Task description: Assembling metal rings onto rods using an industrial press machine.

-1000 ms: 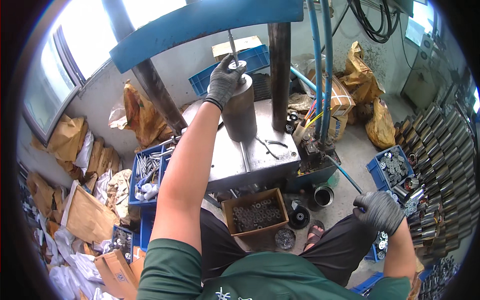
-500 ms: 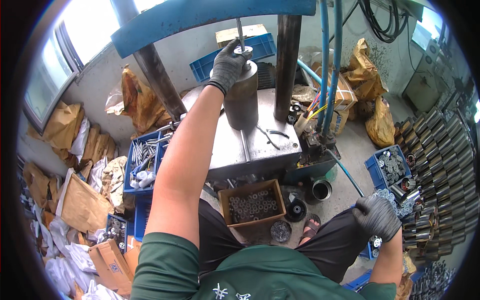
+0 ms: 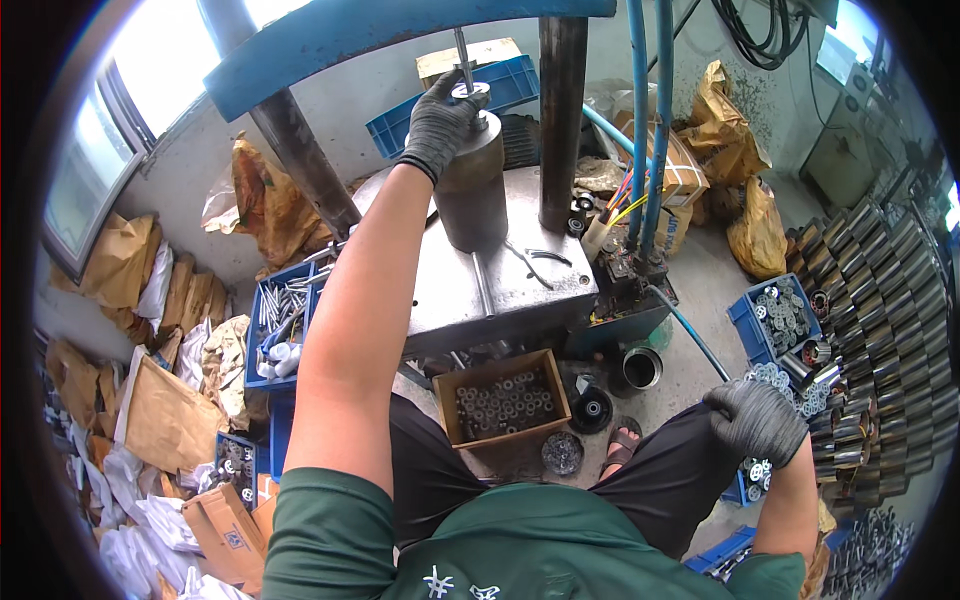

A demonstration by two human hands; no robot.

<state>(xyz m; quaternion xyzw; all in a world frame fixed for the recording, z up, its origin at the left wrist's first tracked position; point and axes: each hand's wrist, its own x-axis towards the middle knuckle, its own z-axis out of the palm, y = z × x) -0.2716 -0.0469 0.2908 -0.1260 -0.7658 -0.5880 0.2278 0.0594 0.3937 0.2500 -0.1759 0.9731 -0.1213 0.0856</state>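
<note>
My left hand [image 3: 440, 130], in a dark grey glove, reaches up to the top of a steel cylinder [image 3: 470, 195] standing upright on the press table [image 3: 540, 300]. Its fingers curl around the side of a pale, disc-like metal part [image 3: 470, 91]. A thin metal rod [image 3: 463, 50] rises from the middle of that part towards the blue crossbeam [image 3: 400, 45]. On the right, my gloved right hand [image 3: 760, 422] is closed around the end of a long blue lever [image 3: 690, 330]. The lever runs up to the hydraulic unit beside the press.
Pliers-like black-handled tool [image 3: 550, 257] and a short bar [image 3: 483, 285] lie on the press table. Below stands a cardboard box [image 3: 500, 445] of metal rings. Blue crates [image 3: 775, 320] of parts and stacked tubes [image 3: 870, 330] sit right; a crate of rods [image 3: 285, 300] sits left.
The whole view has shifted slightly, with the press appearing a little farther left. My left hand stays at the disc-like part and my right hand stays on the lever.
</note>
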